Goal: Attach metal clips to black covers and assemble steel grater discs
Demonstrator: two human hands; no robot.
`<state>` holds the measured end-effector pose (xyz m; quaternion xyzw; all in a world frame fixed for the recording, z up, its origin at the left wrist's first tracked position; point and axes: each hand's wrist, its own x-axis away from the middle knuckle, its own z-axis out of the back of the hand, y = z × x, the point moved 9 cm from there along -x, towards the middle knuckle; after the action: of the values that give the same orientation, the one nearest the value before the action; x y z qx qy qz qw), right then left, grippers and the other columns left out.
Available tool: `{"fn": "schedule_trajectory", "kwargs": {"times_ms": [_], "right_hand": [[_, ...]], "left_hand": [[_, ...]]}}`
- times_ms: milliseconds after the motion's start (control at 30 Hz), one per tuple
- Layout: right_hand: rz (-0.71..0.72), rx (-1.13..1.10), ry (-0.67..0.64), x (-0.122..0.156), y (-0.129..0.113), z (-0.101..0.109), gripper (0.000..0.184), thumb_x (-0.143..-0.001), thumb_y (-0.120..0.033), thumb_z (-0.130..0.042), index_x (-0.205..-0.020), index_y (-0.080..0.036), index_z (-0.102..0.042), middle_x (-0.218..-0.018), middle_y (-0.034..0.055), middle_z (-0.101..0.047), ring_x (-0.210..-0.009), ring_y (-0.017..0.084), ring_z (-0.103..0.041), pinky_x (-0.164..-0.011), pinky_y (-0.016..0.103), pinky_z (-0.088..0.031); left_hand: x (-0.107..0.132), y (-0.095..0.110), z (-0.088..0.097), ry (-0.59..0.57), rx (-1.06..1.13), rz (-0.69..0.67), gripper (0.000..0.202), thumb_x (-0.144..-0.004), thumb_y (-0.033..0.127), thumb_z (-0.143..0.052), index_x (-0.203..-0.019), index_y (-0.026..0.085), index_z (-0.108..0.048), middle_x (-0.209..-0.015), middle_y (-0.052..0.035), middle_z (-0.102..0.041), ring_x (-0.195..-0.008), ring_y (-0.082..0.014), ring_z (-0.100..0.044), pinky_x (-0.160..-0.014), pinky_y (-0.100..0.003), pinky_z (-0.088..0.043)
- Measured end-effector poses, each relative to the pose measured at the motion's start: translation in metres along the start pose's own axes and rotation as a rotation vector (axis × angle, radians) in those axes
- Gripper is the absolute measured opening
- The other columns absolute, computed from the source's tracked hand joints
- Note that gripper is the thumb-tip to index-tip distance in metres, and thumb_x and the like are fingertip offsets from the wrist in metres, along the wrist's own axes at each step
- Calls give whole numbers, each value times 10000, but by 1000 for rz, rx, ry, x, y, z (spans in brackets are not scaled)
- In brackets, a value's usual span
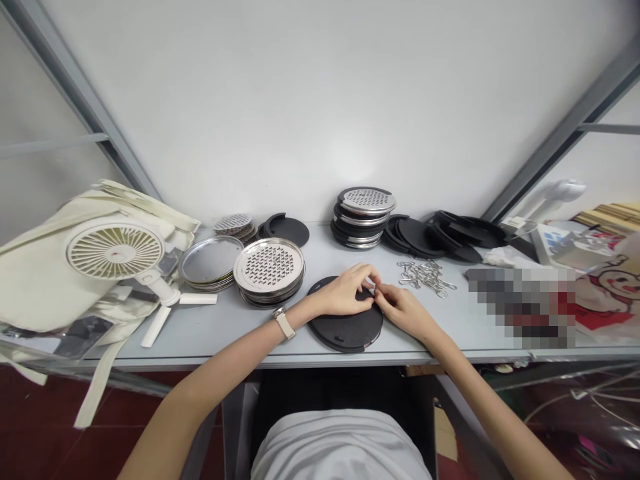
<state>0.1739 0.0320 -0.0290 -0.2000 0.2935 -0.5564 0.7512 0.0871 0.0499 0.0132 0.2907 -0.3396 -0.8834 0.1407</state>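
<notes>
A round black disc lies flat on the grey table right in front of me. Both hands work at its far right rim. My left hand rests on the disc with its fingers curled and pinched together. My right hand meets it from the right, fingertips pinched on something small at the rim that I cannot make out. A pile of small metal clips lies just beyond my right hand. A watch with a pale strap is on my left wrist.
Stacks of perforated metal discs and plain metal trays stand to the left, another metal-topped stack and black rings at the back. A white fan on a cream bag sits far left. Clutter lies at the right.
</notes>
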Motion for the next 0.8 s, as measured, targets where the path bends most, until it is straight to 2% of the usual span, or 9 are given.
{"fn": "schedule_trajectory", "kwargs": {"times_ms": [567, 800], "right_hand": [[-15, 7, -5, -1, 2, -1, 288, -909, -311, -377, -681, -185, -500, -589, -11, -514, -542, 139, -469, -534, 251, -333], [-24, 3, -10, 0, 4, -2, 284, -912, -319, -372, -714, -182, -524, -585, -12, -511, -540, 143, -463, -536, 254, -334]], "left_hand": [[-1, -1, 1, 2, 0, 17, 317, -719, 78, -582, -1000, 187, -482, -1025, -41, -535, -887, -148, -574, -789, -279, -488], [-1, -1, 0, -4, 6, 19, 318, -724, 68, -578, -1000, 190, -478, -1032, -40, -541, -898, -148, -578, -794, -272, -488]]}}
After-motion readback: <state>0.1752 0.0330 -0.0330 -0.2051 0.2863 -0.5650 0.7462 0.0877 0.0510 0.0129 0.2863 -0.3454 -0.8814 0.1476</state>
